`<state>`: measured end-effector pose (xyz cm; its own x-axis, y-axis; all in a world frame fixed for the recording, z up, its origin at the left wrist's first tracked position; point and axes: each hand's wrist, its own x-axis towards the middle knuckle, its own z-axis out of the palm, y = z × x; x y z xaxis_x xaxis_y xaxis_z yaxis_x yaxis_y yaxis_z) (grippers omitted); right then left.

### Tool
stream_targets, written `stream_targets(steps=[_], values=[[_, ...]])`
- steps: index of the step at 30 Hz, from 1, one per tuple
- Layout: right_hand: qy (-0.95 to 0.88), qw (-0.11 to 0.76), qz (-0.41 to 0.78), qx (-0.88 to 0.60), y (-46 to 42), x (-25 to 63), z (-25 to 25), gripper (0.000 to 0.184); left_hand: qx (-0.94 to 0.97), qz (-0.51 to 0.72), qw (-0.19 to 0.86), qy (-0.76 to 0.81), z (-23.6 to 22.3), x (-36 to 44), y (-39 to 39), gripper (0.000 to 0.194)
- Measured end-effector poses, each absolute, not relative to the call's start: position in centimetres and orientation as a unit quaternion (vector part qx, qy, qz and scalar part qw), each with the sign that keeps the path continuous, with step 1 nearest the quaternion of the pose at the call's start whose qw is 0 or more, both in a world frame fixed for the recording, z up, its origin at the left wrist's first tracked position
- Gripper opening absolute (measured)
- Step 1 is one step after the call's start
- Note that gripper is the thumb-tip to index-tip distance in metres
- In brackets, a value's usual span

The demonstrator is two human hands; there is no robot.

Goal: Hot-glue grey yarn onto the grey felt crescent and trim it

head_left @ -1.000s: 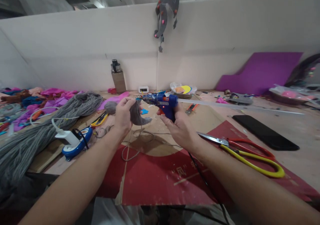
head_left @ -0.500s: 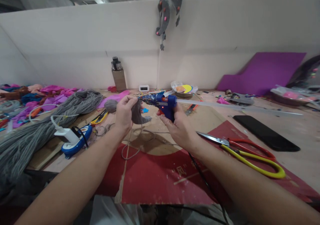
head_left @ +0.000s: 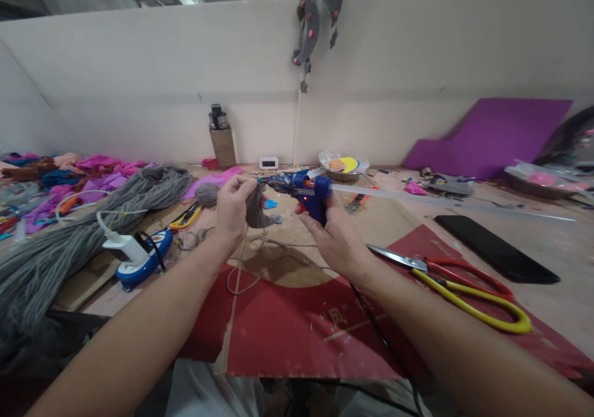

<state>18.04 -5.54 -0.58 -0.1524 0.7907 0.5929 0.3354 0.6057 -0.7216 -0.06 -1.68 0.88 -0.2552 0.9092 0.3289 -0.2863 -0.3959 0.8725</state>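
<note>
My right hand [head_left: 336, 237] is wrapped round the handle of a blue hot glue gun [head_left: 313, 197], its small red light lit. A long clear glue stick [head_left: 417, 197] juts from the gun's back end toward the right. In my left hand [head_left: 234, 210] a grey piece of felt-like material [head_left: 255, 210] is pinched between thumb and fingers. The gun's nozzle is at the top of this piece, beside my left fingertips; whether it touches cannot be made out. Grey yarn [head_left: 241, 290] hangs from the piece and loops on the board below.
Scissors [head_left: 427, 265] with red and yellow handles lie right of my right hand, near a black phone [head_left: 496, 247]. At left are a blue power strip [head_left: 143, 265], a grey yarn bundle [head_left: 116, 219] and a yellow cutter [head_left: 185, 216]. A red-and-tan board [head_left: 301, 330] lies under my hands.
The view has shifted slightly. Both hands keep their holds, and the glue gun stays at the grey piece with little visible movement.
</note>
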Motion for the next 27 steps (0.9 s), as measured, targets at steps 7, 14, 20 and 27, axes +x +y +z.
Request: stream_targets(steps=[7, 14, 20, 27], values=[[-0.730, 0.525, 0.217, -0.380, -5.45, 17.94, -0.75, 0.032, 0.443, 0.698, 0.426, 0.368, 1.05, 0.09, -1.89, 0.021], [-0.733, 0.535, 0.207, -0.366, -5.49, 17.98, -0.49, 0.022, 0.441, 0.709, 0.422, 0.354, 0.87, -0.04, -1.51, 0.020], [-0.726, 0.534, 0.213, -0.377, -5.50, 17.97, -0.58, 0.024, 0.432, 0.715, 0.415, 0.361, 1.06, -0.01, -1.70, 0.019], [-0.726, 0.532, 0.203, -0.386, -5.35, 18.11, -0.89, 0.029, 0.430, 0.717, 0.414, 0.359, 0.94, -0.06, -1.60, 0.017]])
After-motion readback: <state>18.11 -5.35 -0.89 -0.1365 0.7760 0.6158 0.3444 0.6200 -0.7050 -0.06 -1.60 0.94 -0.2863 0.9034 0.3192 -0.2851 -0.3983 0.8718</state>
